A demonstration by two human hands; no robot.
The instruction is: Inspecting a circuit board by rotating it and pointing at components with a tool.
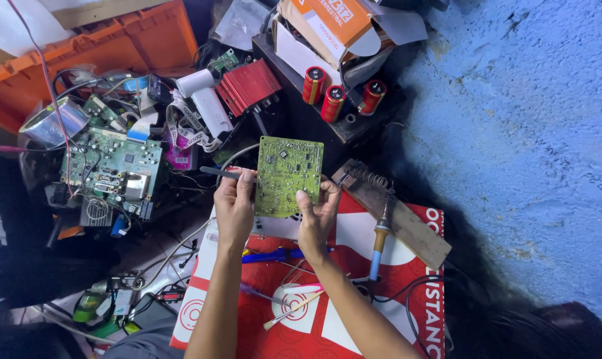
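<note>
A small green circuit board [288, 176] is held up between both hands, solder side toward me. My left hand [233, 206] grips its left edge and also pinches a thin dark tool [216, 172] that points left. My right hand [316, 213] holds the board's lower right edge, thumb on its face. Below them lies a red and white printed sheet [407, 312].
A soldering iron [379, 240] rests on a wooden stand [394, 213] to the right. A larger green board [111, 169], red finned part [249, 86], three red capacitors [334, 100], orange crate [115, 46] and cables crowd the left and back. A blue wall [527, 146] is right.
</note>
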